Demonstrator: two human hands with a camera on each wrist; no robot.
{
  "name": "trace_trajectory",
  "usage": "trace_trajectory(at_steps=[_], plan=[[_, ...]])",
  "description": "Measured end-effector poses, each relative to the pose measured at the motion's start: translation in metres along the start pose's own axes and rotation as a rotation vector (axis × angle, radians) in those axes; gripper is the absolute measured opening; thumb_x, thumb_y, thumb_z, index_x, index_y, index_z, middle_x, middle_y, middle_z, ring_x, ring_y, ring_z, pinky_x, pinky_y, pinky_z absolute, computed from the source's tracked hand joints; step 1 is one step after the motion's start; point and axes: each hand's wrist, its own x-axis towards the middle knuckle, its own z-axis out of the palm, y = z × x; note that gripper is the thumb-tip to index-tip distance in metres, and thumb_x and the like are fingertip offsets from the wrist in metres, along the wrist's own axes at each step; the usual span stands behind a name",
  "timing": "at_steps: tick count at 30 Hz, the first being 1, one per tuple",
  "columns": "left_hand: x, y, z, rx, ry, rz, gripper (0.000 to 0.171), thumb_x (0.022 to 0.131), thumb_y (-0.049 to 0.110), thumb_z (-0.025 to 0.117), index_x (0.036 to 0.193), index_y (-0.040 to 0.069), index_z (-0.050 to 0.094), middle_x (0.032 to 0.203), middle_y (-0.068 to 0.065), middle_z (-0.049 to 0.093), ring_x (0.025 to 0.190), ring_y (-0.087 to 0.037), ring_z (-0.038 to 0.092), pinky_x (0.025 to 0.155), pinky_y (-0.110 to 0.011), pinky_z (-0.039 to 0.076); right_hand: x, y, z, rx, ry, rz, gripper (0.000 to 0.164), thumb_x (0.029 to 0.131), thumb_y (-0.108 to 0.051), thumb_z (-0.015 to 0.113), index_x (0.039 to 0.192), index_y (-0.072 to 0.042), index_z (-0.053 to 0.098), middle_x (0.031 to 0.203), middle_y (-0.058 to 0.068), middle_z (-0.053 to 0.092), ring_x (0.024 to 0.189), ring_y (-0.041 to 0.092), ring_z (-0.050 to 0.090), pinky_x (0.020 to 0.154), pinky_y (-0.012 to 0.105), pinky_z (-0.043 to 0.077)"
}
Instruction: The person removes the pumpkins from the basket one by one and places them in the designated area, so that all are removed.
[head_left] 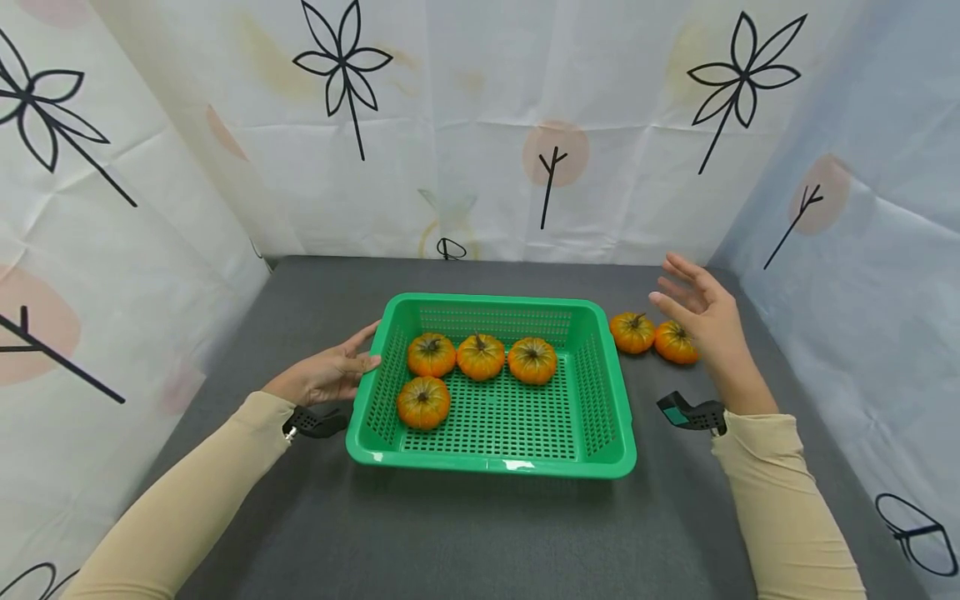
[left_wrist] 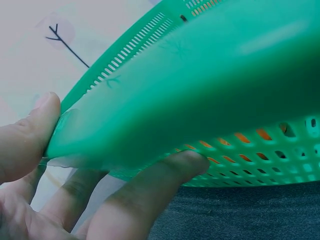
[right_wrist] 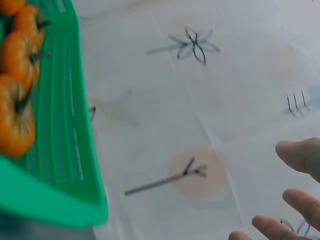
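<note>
A green plastic basket [head_left: 491,467] with slotted sides is in the middle of the head view. Inside it sit several small orange pumpkins [head_left: 481,357], three in a row and another in front at the left. My left hand [head_left: 330,371] grips the basket's left rim. In the left wrist view the thumb [left_wrist: 47,112] lies on the rim and the fingers [left_wrist: 150,195] reach under it along the slotted wall. Off the basket's right side, my right hand [head_left: 701,312] is raised with nothing in it, near two more pumpkins [head_left: 632,333] on the table.
The dark grey table [head_left: 480,533] is enclosed by white cloth walls [head_left: 480,100] printed with black leaf drawings and pale circles. The two pumpkins outside stand close to the basket's right rim, the farther one [head_left: 677,343] partly behind the right hand.
</note>
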Motion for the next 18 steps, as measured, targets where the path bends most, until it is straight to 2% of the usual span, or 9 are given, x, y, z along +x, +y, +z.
trace_trajectory(at_steps=[6, 9, 12, 18], plan=[[0.0, 0.001, -0.001, 0.001, 0.004, -0.002, 0.083, 0.103, 0.011, 0.048, 0.153, 0.043, -0.009, 0.159, -0.024, 0.006, 0.105, -0.021, 0.067, 0.09, -0.042, 0.056, -0.007, -0.012, 0.031, 0.153, -0.074, -0.159, 0.058, 0.094, -0.005, 0.063, 0.147, -0.014, 0.042, 0.147, 0.007, 0.044, 0.129, 0.012, 0.049, 0.093, 0.01, 0.048], [0.001, 0.001, 0.0, -0.006, 0.011, -0.004, 0.083, 0.102, 0.012, 0.05, 0.154, 0.043, -0.007, 0.159, -0.022, 0.008, 0.104, -0.021, 0.067, 0.089, -0.042, 0.057, -0.01, -0.017, 0.048, 0.198, -0.132, -0.208, 0.058, 0.094, 0.0, 0.061, 0.147, -0.007, 0.041, 0.147, 0.009, 0.044, 0.128, 0.01, 0.049, 0.099, 0.015, 0.047], [0.001, 0.002, 0.001, -0.014, 0.017, -0.009, 0.083, 0.102, 0.012, 0.051, 0.154, 0.043, -0.006, 0.16, -0.021, 0.008, 0.104, -0.022, 0.067, 0.089, -0.043, 0.057, -0.012, -0.021, 0.064, 0.229, -0.204, -0.216, 0.06, 0.093, 0.002, 0.061, 0.148, -0.005, 0.039, 0.147, 0.007, 0.044, 0.13, 0.012, 0.048, 0.104, 0.021, 0.046], [0.0, 0.001, 0.0, -0.005, 0.019, -0.011, 0.083, 0.102, 0.012, 0.05, 0.154, 0.043, -0.007, 0.156, -0.024, 0.015, 0.104, -0.022, 0.067, 0.089, -0.044, 0.056, -0.014, -0.029, 0.094, 0.238, -0.349, -0.208, 0.063, 0.092, 0.001, 0.064, 0.148, -0.006, 0.038, 0.15, 0.009, 0.041, 0.136, 0.029, 0.042, 0.11, 0.037, 0.041]])
